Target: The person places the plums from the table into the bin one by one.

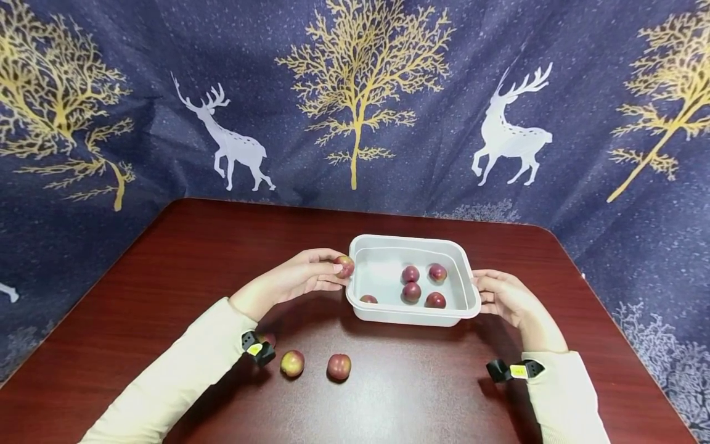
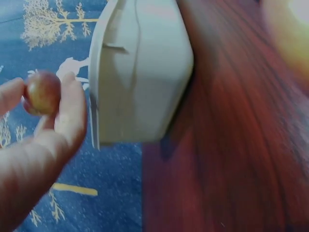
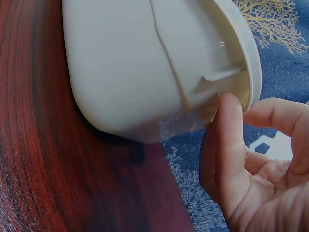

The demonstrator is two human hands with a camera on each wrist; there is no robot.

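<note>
My left hand pinches a red-and-yellow plum between thumb and fingers, right by the left rim of a white plastic container. In the left wrist view this plum sits at the fingertips, level with the container's rim. At the opposite end, my right hand holds the container's rim. The right wrist view has the thumb over the rim and a finger beneath it. Several dark red plums lie inside the container, one of them partly hidden by the near wall.
Two plums, one yellow-green and red and one red, lie on the dark red wooden table in front of the container. A third plum shows partly behind the left wrist strap. A blue patterned cloth hangs behind the table.
</note>
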